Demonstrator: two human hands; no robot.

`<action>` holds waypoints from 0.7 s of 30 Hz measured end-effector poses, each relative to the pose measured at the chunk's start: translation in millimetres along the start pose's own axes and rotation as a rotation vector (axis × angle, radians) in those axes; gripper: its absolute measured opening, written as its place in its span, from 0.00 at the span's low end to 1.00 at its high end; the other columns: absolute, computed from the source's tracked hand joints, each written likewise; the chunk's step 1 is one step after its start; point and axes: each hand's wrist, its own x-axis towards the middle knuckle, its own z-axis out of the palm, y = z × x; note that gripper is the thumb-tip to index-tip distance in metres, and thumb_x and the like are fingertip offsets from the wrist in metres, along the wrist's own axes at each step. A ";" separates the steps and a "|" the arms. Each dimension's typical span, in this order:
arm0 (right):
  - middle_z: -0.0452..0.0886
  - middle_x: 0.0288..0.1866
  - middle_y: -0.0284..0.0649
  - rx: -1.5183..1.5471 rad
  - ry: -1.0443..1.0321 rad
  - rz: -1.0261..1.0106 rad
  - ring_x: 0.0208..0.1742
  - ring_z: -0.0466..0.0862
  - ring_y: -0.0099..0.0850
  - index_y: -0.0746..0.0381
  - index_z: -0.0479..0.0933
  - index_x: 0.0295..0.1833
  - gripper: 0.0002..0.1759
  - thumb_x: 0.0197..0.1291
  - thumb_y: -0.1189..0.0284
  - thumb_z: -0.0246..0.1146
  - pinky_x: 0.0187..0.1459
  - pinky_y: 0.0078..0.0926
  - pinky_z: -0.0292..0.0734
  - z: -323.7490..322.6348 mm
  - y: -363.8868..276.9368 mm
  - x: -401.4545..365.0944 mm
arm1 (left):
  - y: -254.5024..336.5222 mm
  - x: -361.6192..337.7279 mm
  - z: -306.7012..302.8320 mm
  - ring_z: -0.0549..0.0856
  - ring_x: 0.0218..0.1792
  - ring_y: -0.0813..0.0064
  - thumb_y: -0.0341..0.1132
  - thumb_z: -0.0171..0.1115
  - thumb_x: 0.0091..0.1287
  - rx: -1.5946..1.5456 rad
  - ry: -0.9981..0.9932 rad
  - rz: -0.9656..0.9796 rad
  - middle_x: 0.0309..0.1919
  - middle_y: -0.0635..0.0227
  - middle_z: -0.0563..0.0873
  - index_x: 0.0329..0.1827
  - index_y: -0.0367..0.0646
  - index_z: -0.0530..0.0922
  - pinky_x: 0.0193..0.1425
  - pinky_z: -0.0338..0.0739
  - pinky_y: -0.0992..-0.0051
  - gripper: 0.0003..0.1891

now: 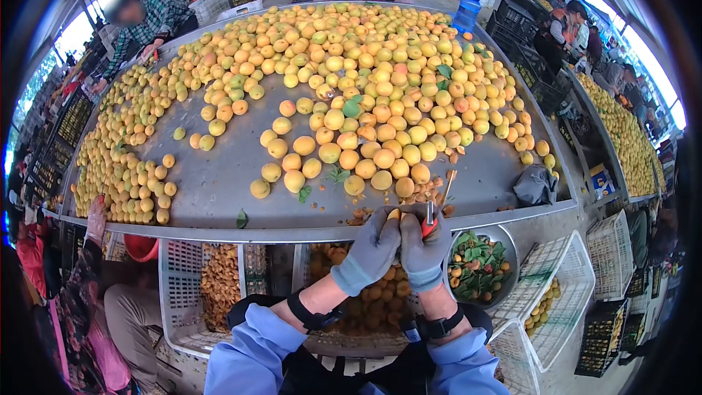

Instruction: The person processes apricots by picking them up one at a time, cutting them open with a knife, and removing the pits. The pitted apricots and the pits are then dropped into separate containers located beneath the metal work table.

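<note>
Both my hands wear grey gloves and meet at the near edge of the metal table [208,201]. My left hand [369,249] is closed around an apricot [395,214], of which only a small orange part shows. My right hand [424,245] grips a small knife with a red handle [429,227], its blade pointing up and away from me. Whether the knife touches the fruit is hidden by the fingers. Just beyond the hands lie apricot scraps [431,189] and the heap of whole apricots [380,132].
Below the edge stand a white crate [179,278] with apricot pieces, a crate of apricots [365,307] and a metal bowl [515,267] of leaves and fruit. A dark plastic bag [536,186] and blue bottle [468,9] lie right. Co-workers sit around the table.
</note>
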 end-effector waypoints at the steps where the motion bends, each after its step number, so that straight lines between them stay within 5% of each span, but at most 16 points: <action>1: 0.82 0.32 0.37 0.018 0.021 -0.002 0.32 0.79 0.24 0.69 0.79 0.42 0.05 0.62 0.80 0.61 0.38 0.22 0.76 2.2 -2.5 -1.3 | -3.4 0.1 1.6 0.79 0.39 0.69 0.39 0.49 0.80 0.122 0.062 0.151 0.40 0.59 0.80 0.53 0.36 0.73 0.46 0.76 0.69 0.14; 3: 0.82 0.32 0.37 0.037 0.043 -0.003 0.32 0.79 0.23 0.69 0.79 0.42 0.04 0.63 0.80 0.61 0.38 0.22 0.76 3.3 1.6 -4.4 | -3.1 -1.9 4.8 0.79 0.40 0.70 0.40 0.50 0.80 0.087 0.121 0.064 0.39 0.61 0.80 0.51 0.36 0.73 0.47 0.76 0.69 0.14; 5: 0.82 0.31 0.36 0.226 0.058 0.228 0.31 0.79 0.23 0.69 0.78 0.41 0.04 0.65 0.79 0.60 0.36 0.21 0.77 -0.9 18.0 -7.8 | 4.2 -3.4 6.4 0.79 0.40 0.70 0.41 0.50 0.80 0.050 0.178 -0.025 0.39 0.62 0.80 0.49 0.36 0.74 0.47 0.75 0.69 0.14; 6: 0.82 0.31 0.36 0.225 0.061 0.228 0.31 0.79 0.23 0.69 0.78 0.41 0.04 0.65 0.79 0.60 0.36 0.21 0.77 -2.7 16.3 -7.8 | 17.8 -2.2 6.5 0.79 0.40 0.70 0.41 0.50 0.81 -0.119 0.179 -0.196 0.38 0.63 0.80 0.48 0.35 0.74 0.47 0.75 0.69 0.15; 8: 0.82 0.31 0.36 0.523 0.086 0.554 0.28 0.80 0.25 0.67 0.77 0.41 0.04 0.67 0.78 0.58 0.29 0.21 0.77 -4.8 9.6 -5.4 | 13.5 0.1 1.3 0.79 0.41 0.70 0.42 0.50 0.81 -0.283 0.172 -0.366 0.38 0.64 0.80 0.47 0.35 0.75 0.48 0.75 0.69 0.16; 10: 0.82 0.31 0.38 0.587 0.045 0.575 0.24 0.79 0.26 0.66 0.76 0.43 0.05 0.69 0.75 0.57 0.22 0.22 0.74 -7.3 18.8 -3.1 | -26.0 3.8 -10.2 0.76 0.34 0.81 0.39 0.53 0.80 0.498 0.301 0.477 0.34 0.71 0.78 0.52 0.35 0.76 0.37 0.72 0.78 0.14; 11: 0.80 0.30 0.39 0.586 0.044 0.521 0.21 0.77 0.26 0.65 0.75 0.44 0.08 0.71 0.71 0.56 0.20 0.22 0.72 -7.3 41.9 -4.9 | -30.3 2.8 -18.8 0.77 0.32 0.83 0.37 0.59 0.77 -0.068 0.202 -0.077 0.31 0.72 0.79 0.53 0.35 0.77 0.35 0.72 0.81 0.13; 12: 0.79 0.29 0.39 0.585 0.043 0.469 0.19 0.75 0.26 0.65 0.75 0.45 0.11 0.72 0.67 0.55 0.18 0.22 0.69 -7.3 54.5 -6.4 | -23.8 6.6 -26.4 0.77 0.32 0.83 0.37 0.59 0.77 -0.065 0.195 -0.078 0.31 0.72 0.79 0.53 0.35 0.77 0.35 0.72 0.81 0.13; 13: 0.76 0.27 0.38 0.818 0.010 0.619 0.18 0.71 0.25 0.65 0.75 0.45 0.16 0.74 0.62 0.52 0.18 0.21 0.65 -5.6 19.2 0.3 | -10.7 15.0 -33.8 0.79 0.31 0.82 0.36 0.61 0.75 0.090 0.181 -0.025 0.31 0.69 0.80 0.55 0.33 0.77 0.35 0.74 0.80 0.14; 16: 0.74 0.26 0.36 0.797 0.036 0.707 0.17 0.69 0.25 0.65 0.74 0.44 0.19 0.75 0.59 0.49 0.19 0.21 0.63 -5.7 18.6 2.9 | 11.7 29.6 -59.4 0.85 0.33 0.68 0.38 0.65 0.72 0.499 0.198 0.107 0.34 0.57 0.84 0.58 0.34 0.77 0.38 0.79 0.70 0.19; 18: 0.74 0.26 0.36 0.763 0.023 0.694 0.17 0.69 0.25 0.65 0.75 0.44 0.18 0.75 0.60 0.50 0.19 0.21 0.63 -6.6 11.2 3.4 | 17.2 33.1 -71.9 0.87 0.37 0.53 0.40 0.68 0.69 1.189 0.275 -0.004 0.38 0.51 0.85 0.60 0.38 0.78 0.40 0.80 0.62 0.21; 19: 0.73 0.25 0.35 0.726 0.013 0.680 0.17 0.70 0.25 0.64 0.75 0.44 0.17 0.75 0.61 0.51 0.19 0.21 0.63 -7.6 7.9 3.8 | 23.2 31.5 -72.2 0.84 0.42 0.40 0.41 0.70 0.67 1.102 0.324 -0.085 0.42 0.44 0.84 0.63 0.41 0.77 0.42 0.81 0.53 0.24; 21: 0.74 0.25 0.35 0.733 0.028 0.685 0.18 0.70 0.24 0.64 0.75 0.44 0.16 0.74 0.61 0.52 0.19 0.21 0.64 -7.0 5.5 4.4 | 37.6 26.8 -66.4 0.85 0.40 0.47 0.42 0.68 0.68 1.087 0.324 0.082 0.42 0.49 0.85 0.65 0.40 0.77 0.40 0.81 0.58 0.24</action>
